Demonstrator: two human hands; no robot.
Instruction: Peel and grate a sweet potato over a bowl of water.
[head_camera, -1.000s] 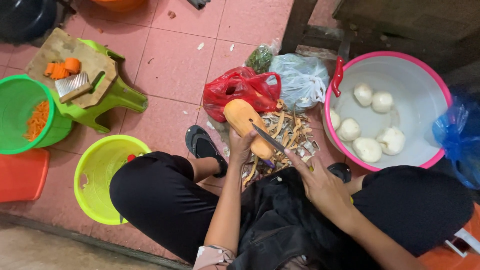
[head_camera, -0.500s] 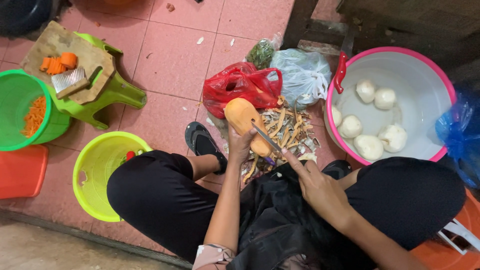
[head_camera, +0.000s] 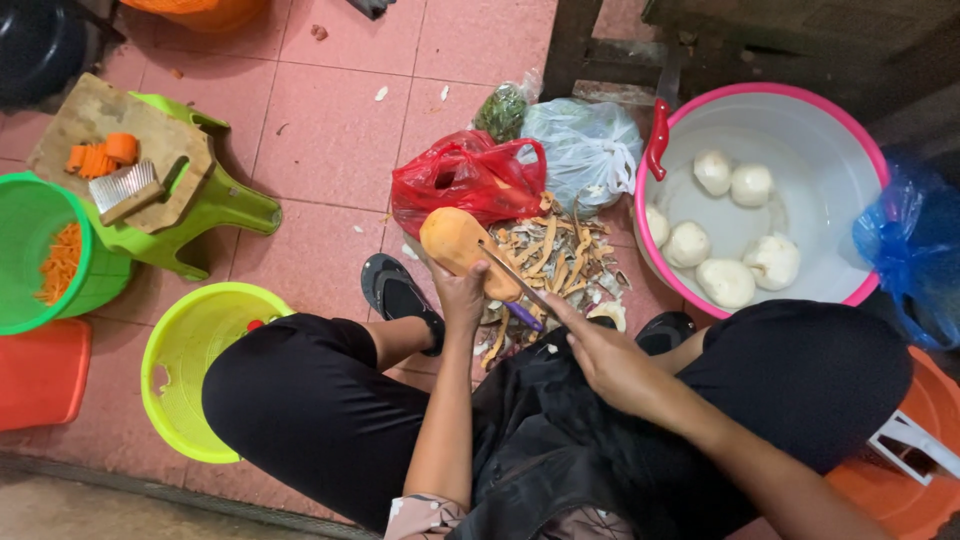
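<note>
Head view: pink tiled floor (head_camera: 330, 150); left hand (head_camera: 462, 295) grips orange vegetable (head_camera: 462, 245), right hand (head_camera: 600, 355) clasps knife (head_camera: 515, 285).

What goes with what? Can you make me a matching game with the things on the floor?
Things:
1. peeled white roots
2. carrot slices
3. peels
4. knife

Places:
A. on the wooden board
B. in the right hand
C. in the pink-rimmed tub
D. heaped on the floor under the orange vegetable

Pairs: 1-C, 2-A, 3-D, 4-B
</note>
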